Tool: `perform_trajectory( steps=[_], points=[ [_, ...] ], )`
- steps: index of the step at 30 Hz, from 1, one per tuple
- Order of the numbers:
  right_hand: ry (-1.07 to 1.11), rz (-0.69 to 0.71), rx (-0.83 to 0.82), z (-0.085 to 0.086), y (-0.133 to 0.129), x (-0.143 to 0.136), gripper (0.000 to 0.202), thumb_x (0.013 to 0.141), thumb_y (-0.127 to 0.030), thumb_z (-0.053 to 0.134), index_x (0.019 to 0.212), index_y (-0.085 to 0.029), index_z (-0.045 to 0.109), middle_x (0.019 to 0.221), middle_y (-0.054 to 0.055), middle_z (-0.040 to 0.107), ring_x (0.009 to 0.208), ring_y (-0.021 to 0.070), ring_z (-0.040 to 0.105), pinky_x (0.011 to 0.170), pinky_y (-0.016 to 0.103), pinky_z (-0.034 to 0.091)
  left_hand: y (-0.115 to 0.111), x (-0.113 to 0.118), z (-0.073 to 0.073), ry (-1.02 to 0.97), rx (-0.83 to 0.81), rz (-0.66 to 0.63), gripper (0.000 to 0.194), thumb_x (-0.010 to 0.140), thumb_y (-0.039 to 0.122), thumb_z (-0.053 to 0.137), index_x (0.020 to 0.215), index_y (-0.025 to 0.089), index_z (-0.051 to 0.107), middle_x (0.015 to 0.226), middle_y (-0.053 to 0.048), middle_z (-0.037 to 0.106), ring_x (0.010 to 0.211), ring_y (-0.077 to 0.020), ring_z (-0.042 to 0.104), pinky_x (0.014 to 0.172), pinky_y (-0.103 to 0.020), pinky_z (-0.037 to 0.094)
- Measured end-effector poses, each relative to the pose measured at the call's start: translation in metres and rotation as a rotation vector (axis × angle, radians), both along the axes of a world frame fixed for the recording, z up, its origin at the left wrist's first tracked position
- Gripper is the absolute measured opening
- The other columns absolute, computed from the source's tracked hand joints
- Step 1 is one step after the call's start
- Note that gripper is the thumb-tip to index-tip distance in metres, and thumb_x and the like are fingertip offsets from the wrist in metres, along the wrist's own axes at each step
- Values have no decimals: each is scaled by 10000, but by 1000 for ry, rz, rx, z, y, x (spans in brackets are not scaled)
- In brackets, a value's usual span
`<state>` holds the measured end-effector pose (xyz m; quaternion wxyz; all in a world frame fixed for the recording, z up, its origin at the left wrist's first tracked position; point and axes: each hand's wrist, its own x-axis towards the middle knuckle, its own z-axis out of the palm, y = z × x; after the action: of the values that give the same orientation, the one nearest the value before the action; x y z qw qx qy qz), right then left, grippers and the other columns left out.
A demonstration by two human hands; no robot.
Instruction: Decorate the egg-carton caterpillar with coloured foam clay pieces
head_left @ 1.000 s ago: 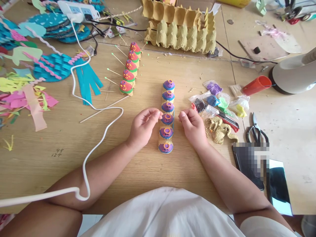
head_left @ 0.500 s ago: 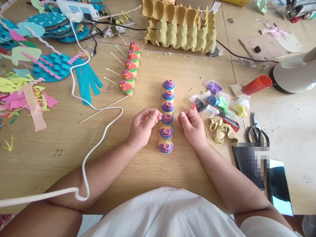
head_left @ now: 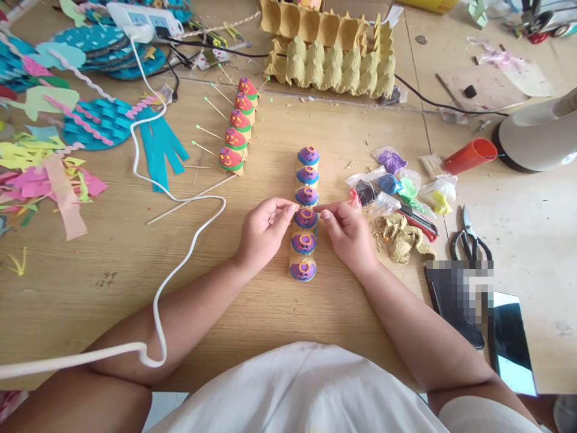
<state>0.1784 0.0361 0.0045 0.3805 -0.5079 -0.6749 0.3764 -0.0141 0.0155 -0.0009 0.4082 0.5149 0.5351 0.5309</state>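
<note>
A strip of egg carton cups (head_left: 303, 243) runs lengthwise in front of me, its domes covered in purple and blue clay with orange rings and small faces. At its left edge, my left hand (head_left: 267, 231) has thumb and index finger pressed together; anything between them is too small to make out. From the other side, my right hand (head_left: 349, 234) reaches a straightened index finger to the fourth dome from the far end. Its thumb is apart from that finger, and the other fingers are curled.
A red and green egg carton caterpillar (head_left: 234, 138) with stick legs stands back left. Bags of coloured clay (head_left: 390, 183), a utility knife (head_left: 419, 222), scissors (head_left: 471, 234) and phones (head_left: 514, 343) lie right. A white cable (head_left: 187, 249) crosses on the left; egg trays (head_left: 333, 66) stand behind.
My right hand has moved left, its index finger stretching out to the purple dome. My left fingertips have come slightly closer to the strip.
</note>
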Motion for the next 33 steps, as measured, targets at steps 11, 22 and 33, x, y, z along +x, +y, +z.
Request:
perform_trajectory(
  steps=[11,22,33],
  points=[
    [62,36,-35,7,-3,-3,395,1001,-587,589,845,-228,642,803,41,738,704,172,605,659,311,465,-1,-2,-1,121,23,5,294,968,476,675,966,188,734,898,-50,781,770,-145,688,743,-260,539],
    [72,33,-51,7,-3,-3,418,997,-606,582,837,-226,642,766,28,711,647,154,552,620,306,441,-3,-3,3,308,102,-31,253,976,429,673,873,202,719,797,-17,714,694,-138,592,704,-274,474],
    [77,31,-43,6,-3,-4,439,991,-637,569,826,-233,622,773,32,706,659,160,538,629,315,430,2,-4,-3,165,24,-28,272,966,458,675,908,199,734,844,-29,741,741,-147,624,723,-271,498]
  ],
)
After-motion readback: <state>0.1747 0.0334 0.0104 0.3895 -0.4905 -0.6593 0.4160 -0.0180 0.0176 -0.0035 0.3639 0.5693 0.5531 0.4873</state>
